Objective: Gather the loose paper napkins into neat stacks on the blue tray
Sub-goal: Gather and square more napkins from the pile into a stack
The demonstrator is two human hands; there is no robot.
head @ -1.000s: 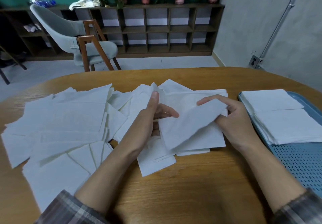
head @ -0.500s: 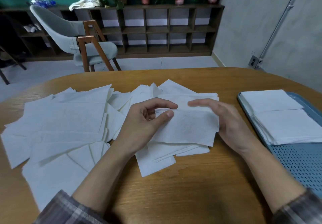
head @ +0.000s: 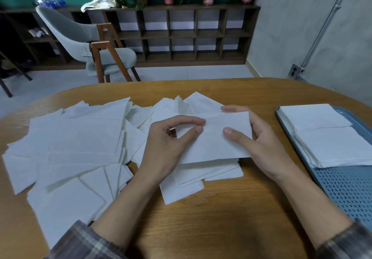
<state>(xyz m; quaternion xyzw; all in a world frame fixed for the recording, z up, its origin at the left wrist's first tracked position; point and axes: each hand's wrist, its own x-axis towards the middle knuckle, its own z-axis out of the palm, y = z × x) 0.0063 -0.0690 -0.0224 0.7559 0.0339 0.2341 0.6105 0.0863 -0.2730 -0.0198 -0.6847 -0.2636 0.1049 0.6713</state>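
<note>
A white paper napkin [head: 213,143] is held between both hands just above a small pile of napkins [head: 201,176] at the table's middle. My left hand [head: 169,143] pinches its left edge between thumb and forefinger. My right hand [head: 259,143] grips its right edge, thumb on top and fingers behind. Many loose napkins [head: 76,148] lie spread over the left half of the table. At the right, the blue perforated tray [head: 346,188] carries two neat napkin stacks [head: 330,137] side by side.
The round wooden table [head: 221,222] fills the foreground. Beyond its far edge stand a grey chair [head: 86,43] with wooden legs and a low dark shelf unit [head: 193,35] with potted plants on top. A grey wall rises at the right.
The napkin was tilted and loosely held a second ago; both hands have levelled it flat over the small pile. My left hand turned from edge-on to palm down and took hold of its left edge.
</note>
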